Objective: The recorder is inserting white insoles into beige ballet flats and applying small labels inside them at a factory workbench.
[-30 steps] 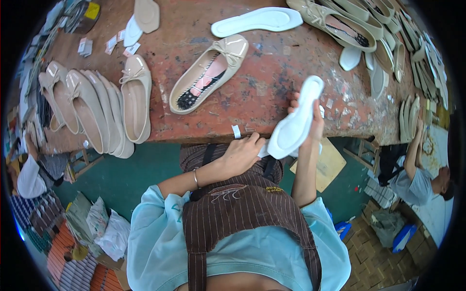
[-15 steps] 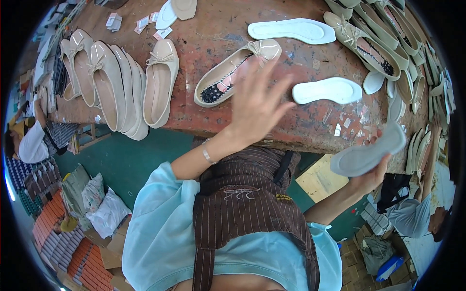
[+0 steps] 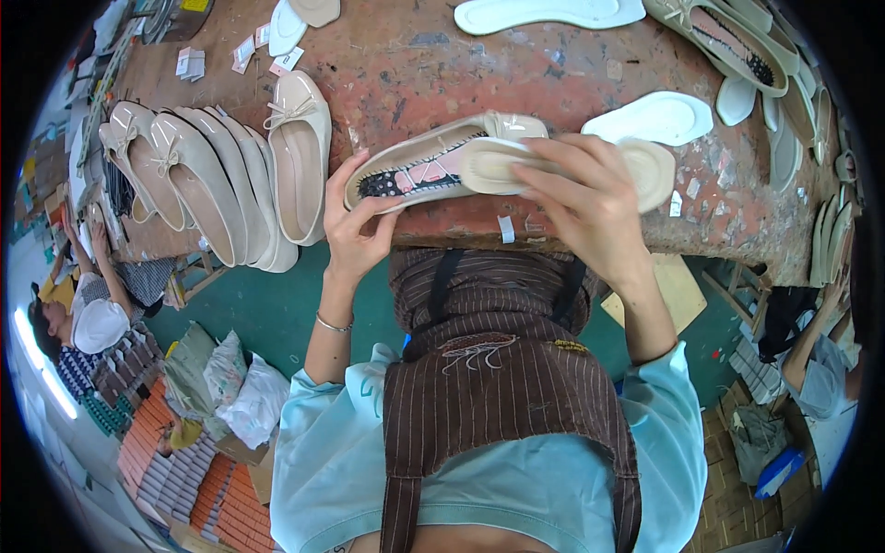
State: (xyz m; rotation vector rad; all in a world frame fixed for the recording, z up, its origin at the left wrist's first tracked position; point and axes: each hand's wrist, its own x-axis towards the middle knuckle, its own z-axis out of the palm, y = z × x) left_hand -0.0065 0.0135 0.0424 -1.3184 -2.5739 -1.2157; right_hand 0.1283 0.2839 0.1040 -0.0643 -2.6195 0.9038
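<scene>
A beige ballet flat (image 3: 433, 146) with a bow lies at the front of the worktable, its heel to the left. Its inside shows a dark patterned bottom with pink and black parts. My left hand (image 3: 355, 226) grips the heel end, fingers on the far side and thumb on the near side. My right hand (image 3: 590, 189) is closed round a pale cream insole (image 3: 493, 168), one end of which hangs over the shoe's opening while the other sticks out to the right. Just beyond that hand a white insole (image 3: 659, 118) lies on the table.
Finished-looking beige flats (image 3: 207, 180) stand in a row at left. Another white insole (image 3: 553, 13) lies at the far edge, near more flats (image 3: 728, 41) at right. Small tags (image 3: 244, 53) and paper scraps are on the worktable (image 3: 415, 74). Other people sit at both sides.
My left hand has gone from above the shoe to its heel and taken hold. My right hand has brought the insole from the right up to the shoe.
</scene>
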